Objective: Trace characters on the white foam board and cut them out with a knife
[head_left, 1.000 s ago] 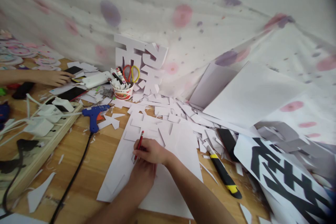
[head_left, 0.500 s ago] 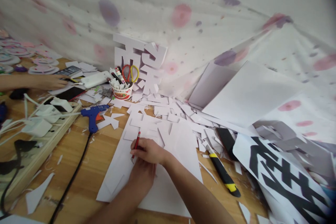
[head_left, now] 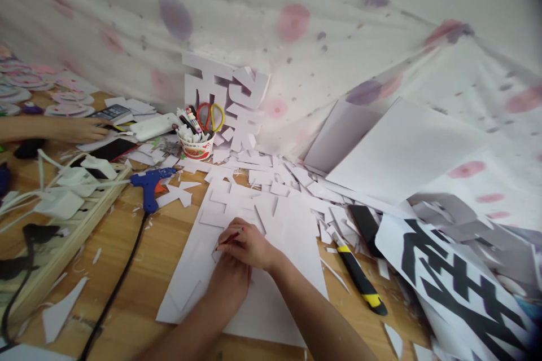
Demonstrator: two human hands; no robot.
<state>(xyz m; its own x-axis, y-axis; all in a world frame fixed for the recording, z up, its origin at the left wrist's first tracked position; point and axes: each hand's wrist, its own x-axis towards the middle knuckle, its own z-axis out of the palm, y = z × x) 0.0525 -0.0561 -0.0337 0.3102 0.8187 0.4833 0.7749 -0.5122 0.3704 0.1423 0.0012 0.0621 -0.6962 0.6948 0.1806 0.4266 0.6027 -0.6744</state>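
Note:
My right hand (head_left: 247,245) is closed around a slim red pencil; only a bit of its red end shows between the fingers, the rest being hidden. It rests across my left hand (head_left: 231,279), which lies on the white foam board sheet (head_left: 279,316). The fingers of my left hand are hidden beneath the right, so their pose cannot be made out. Just beyond the hands, white cut-out character pieces (head_left: 214,208) lie on the sheet.
A blue glue gun (head_left: 148,183) lies left, near a power strip (head_left: 104,206) with chargers. A tub (head_left: 197,149) holds scissors and pens. On the right are a yellow-black utility knife (head_left: 358,273) and a printed sheet (head_left: 449,276). Another person's hand (head_left: 80,130) reaches in from the left.
My right hand has turned, and the red pencil has swung from upright to leaning right, mostly behind the fingers. My left hand has hardly moved.

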